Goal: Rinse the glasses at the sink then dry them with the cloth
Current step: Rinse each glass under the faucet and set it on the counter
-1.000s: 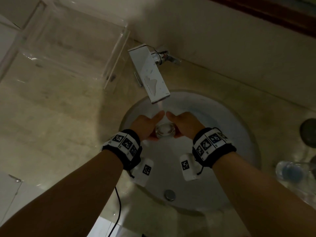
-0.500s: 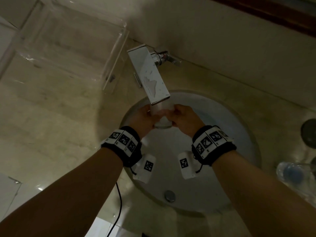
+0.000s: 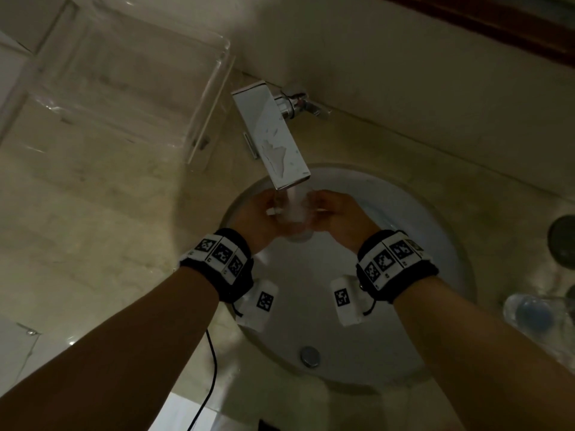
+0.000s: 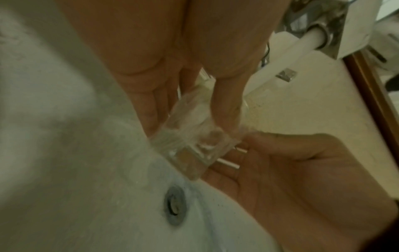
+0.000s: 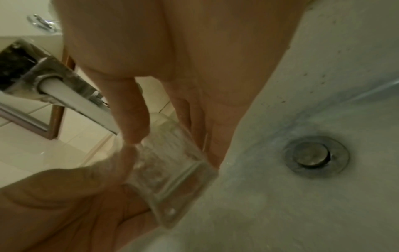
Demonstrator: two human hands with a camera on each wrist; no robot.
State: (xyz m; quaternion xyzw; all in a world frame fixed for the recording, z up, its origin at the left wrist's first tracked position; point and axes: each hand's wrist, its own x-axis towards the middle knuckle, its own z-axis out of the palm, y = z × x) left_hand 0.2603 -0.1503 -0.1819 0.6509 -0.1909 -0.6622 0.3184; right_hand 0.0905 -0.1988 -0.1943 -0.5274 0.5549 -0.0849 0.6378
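Nearest to you: both forearms reach over the sink [image 3: 451,259], a marker band on each wrist. Drain plug [image 3: 310,356] sits in the basin floor below the hands.

Your left hand [image 3: 258,217] and right hand [image 3: 342,217] meet over the middle of the basin with a single clear glass [image 3: 294,213] between them. Left wrist view: left fingers [image 4: 226,105] lie along the wall of the glass and curl onto it, so the left hand is grasping it. Right wrist view: right fingers [image 5: 134,119] bear on the other wall from the opposite side, with the thumb hidden; read as a two-handed grasp. The glass is tilted, its thick base toward the basin.

Just above: the flat chrome tap [image 3: 273,138] is running. The stream [image 3: 292,200] falls onto the glass, and the glass walls look wet and streaked.

Further out: a clear plastic bottle [image 3: 535,312] lies on the counter [image 3: 93,244] to your right, with a dark round object [image 3: 563,241] beyond it, too dim to identify. A clear box [image 3: 124,88] stands at far left against the wall.

Progress, judged: rinse of this glass is under way, not finished. No other glass and no cloth are in view, so I cannot tell how many are done. Still to do at least: finish this rinse, then dry it.
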